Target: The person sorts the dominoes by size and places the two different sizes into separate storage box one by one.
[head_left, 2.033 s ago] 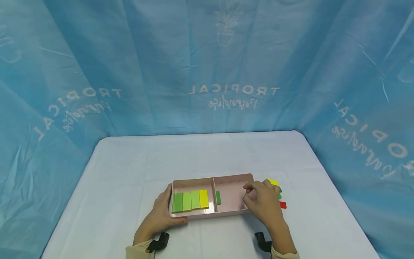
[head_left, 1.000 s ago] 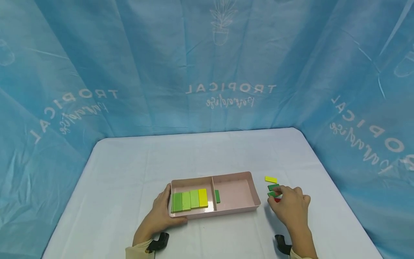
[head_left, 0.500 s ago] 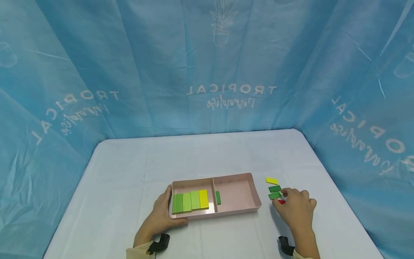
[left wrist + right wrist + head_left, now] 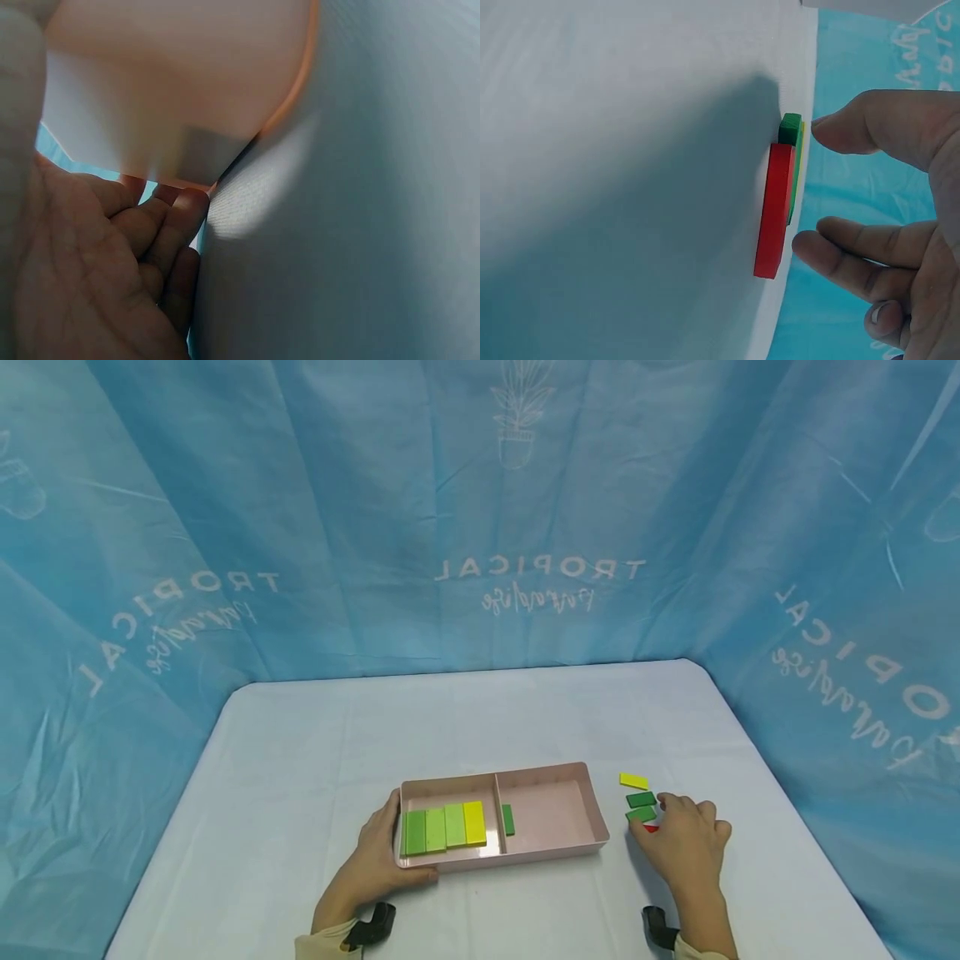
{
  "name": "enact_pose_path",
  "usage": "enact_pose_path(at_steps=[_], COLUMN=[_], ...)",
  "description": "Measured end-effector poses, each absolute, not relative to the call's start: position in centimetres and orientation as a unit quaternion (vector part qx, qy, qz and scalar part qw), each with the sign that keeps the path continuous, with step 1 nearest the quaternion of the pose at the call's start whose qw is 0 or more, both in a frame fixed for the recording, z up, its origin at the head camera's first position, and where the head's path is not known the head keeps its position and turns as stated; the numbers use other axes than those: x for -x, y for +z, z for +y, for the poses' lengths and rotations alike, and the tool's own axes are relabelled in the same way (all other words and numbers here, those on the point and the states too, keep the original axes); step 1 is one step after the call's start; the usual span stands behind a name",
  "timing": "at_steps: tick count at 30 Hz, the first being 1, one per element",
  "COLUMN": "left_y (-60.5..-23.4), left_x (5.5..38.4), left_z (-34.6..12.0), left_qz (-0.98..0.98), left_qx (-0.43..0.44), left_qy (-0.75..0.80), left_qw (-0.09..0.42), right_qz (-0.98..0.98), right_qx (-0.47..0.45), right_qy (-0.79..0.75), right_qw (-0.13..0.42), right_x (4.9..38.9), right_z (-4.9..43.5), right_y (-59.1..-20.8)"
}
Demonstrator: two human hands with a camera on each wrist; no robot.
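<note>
My left hand grips the left end of a pink two-compartment box, thumb along its front side. In the left compartment lie green tiles, light green tiles and a yellow tile in a row. A small dark green tile sits against the divider, in the right compartment. Over the loose tiles right of the box hovers my right hand, thumb and fingers apart. The red tile lies below it, partly hidden in the head view. Beyond are two green tiles and a yellow tile.
A white cloth-covered table lies under everything. Blue printed curtains stand along its back and sides. Each wrist wears a black camera mount.
From over the box's right compartment, my right hand has moved right to the loose tiles, uncovering the yellow and green ones. My left hand keeps its grip on the box.
</note>
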State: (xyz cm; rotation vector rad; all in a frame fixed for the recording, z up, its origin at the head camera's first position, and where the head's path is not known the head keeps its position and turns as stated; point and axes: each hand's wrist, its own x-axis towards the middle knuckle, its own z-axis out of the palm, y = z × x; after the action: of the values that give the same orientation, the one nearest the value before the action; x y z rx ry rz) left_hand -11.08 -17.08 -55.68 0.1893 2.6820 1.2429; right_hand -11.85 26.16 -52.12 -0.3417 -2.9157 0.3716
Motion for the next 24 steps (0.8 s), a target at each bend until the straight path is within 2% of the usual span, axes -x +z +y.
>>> enact_pose_path(at_steps=[6,24], left_y=[-55.66,-55.51], left_x=[10.98,11.13], left_z=[-17.08,-17.06], left_qz=[0.903,0.903], left_qx=[-0.069,-0.059], left_qy=[0.416,0.415], left_qw=[0.085,0.093], right_qz=[-0.981,-0.984], right_qx=[0.111,0.107], right_qy=[0.124,0.128], right_qw=[0.097,0.059], right_x=[11.99,12.48], right_z=[26.14,26.04], right_y=[-52.44,-52.41])
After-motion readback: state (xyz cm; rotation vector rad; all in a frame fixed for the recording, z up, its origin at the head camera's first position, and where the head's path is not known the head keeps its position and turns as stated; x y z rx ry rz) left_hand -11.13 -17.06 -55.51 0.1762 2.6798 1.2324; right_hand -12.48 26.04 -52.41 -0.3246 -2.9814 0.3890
